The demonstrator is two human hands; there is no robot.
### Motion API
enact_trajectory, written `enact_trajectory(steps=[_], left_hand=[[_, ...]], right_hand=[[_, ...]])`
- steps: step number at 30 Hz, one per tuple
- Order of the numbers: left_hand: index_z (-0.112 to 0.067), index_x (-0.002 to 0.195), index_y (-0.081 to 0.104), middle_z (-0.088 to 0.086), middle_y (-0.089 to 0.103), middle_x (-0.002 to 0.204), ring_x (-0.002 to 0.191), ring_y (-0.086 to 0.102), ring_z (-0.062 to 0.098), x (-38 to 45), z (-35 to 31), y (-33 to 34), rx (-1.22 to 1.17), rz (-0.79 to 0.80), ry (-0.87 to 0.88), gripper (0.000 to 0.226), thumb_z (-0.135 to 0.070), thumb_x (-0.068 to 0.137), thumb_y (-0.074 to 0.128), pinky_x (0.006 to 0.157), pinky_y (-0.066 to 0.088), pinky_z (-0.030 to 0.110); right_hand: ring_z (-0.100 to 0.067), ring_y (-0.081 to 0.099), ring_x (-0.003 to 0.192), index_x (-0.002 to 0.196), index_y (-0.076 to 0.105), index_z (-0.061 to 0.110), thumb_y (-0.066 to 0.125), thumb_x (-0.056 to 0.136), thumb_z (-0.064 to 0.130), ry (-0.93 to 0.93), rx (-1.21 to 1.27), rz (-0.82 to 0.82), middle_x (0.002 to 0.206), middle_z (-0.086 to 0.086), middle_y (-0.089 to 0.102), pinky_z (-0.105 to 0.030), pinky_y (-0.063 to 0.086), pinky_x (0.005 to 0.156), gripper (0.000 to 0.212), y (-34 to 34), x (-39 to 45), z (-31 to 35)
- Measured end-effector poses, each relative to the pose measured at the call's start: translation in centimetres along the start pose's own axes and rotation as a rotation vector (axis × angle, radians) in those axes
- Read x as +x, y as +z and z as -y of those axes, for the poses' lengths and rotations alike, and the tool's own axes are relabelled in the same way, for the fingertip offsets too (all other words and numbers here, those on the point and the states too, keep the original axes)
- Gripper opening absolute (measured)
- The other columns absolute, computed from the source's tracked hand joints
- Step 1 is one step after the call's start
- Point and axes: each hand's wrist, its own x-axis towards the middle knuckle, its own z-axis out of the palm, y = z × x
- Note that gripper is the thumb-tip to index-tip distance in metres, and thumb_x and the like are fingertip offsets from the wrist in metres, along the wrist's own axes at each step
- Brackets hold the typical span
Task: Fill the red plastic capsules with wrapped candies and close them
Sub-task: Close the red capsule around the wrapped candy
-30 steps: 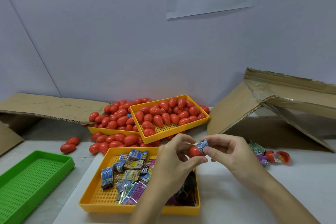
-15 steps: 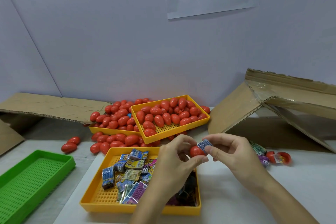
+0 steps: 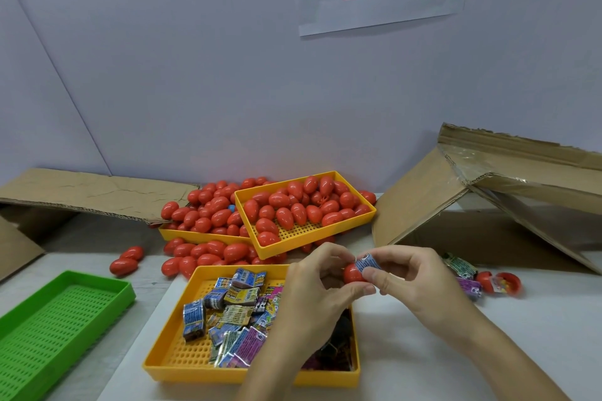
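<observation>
My left hand [image 3: 317, 293] grips a red capsule [image 3: 352, 274] between thumb and fingers, above the near yellow tray's right end. My right hand [image 3: 413, 283] pinches a blue wrapped candy [image 3: 367, 263] and holds it against the capsule's top. The near yellow tray [image 3: 182, 356] holds several wrapped candies [image 3: 234, 309] in blue, yellow and purple. Whether the capsule is open where the candy touches it is hidden by my fingers.
Two yellow trays [image 3: 303, 238] at the back are heaped with red capsules [image 3: 293, 205]; more lie loose on the table [image 3: 125, 262]. A green tray [image 3: 55, 319] sits front left. An opened capsule [image 3: 500, 283] and candies [image 3: 461, 265] lie right. Cardboard flaps [image 3: 488, 205] flank both sides.
Both hands stay together at the same spot. The blue candy sits slightly further down against the capsule than a second ago.
</observation>
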Motion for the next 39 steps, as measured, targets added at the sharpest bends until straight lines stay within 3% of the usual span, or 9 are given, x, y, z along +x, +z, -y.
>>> enact_trajectory(steps=[8,11,14,21,26,39], left_hand=[[-0.025,0.102,0.069,-0.005,0.073,0.095,0.091,0.072,0.017,0.05,-0.38,0.03,-0.231,-0.023,-0.112,0.030,-0.031,0.074,0.078,0.075,0.061,0.036],[-0.021,0.094,0.072,-0.002,0.074,0.089,0.082,0.072,0.017,0.08,-0.57,0.13,-0.311,-0.079,-0.113,0.028,-0.030,0.069,0.080,0.066,0.057,0.026],[-0.019,0.095,0.072,-0.003,0.075,0.087,0.082,0.072,0.015,0.08,-0.64,0.16,-0.335,-0.094,-0.088,0.030,-0.028,0.068,0.080,0.065,0.055,0.021],[-0.023,0.099,0.072,-0.009,0.075,0.091,0.087,0.071,0.009,0.13,-0.26,0.05,-0.137,-0.066,-0.019,0.027,-0.010,0.077,0.080,0.074,0.057,0.021],[-0.020,0.107,0.071,-0.014,0.071,0.092,0.088,0.067,0.001,0.11,0.05,0.24,0.092,-0.075,0.064,0.029,-0.010,0.081,0.078,0.077,0.057,0.021],[-0.018,0.098,0.073,-0.005,0.076,0.090,0.086,0.072,0.012,0.25,-0.23,0.18,-0.292,-0.094,-0.087,0.020,-0.014,0.079,0.077,0.071,0.057,0.022]], right_hand=[[-0.009,0.069,0.076,0.094,0.072,0.031,0.072,0.067,0.042,-0.042,0.102,-0.039,0.087,0.006,0.076,-0.019,0.055,0.065,0.029,-0.06,0.06,0.26],[-0.005,0.069,0.070,0.082,0.074,0.036,0.072,0.070,0.037,-0.058,0.137,-0.042,0.082,0.007,0.075,-0.016,0.053,0.062,0.013,0.47,-0.04,0.47],[-0.006,0.069,0.074,0.085,0.073,0.035,0.071,0.070,0.035,-0.045,0.166,-0.052,0.085,0.007,0.076,-0.017,0.055,0.062,0.015,0.67,0.03,0.45],[-0.009,0.070,0.089,0.098,0.072,0.029,0.075,0.070,0.035,-0.017,0.104,-0.017,0.092,0.007,0.075,-0.018,0.054,0.068,0.029,0.04,0.04,0.10],[-0.009,0.068,0.094,0.101,0.073,0.029,0.074,0.072,0.036,0.010,0.024,-0.002,0.095,0.008,0.073,-0.021,0.055,0.071,0.030,-0.04,0.06,-0.37],[-0.008,0.068,0.081,0.105,0.071,0.026,0.067,0.075,0.040,-0.019,0.094,-0.001,0.087,0.005,0.075,-0.020,0.054,0.065,0.033,0.35,-0.03,-0.11]])
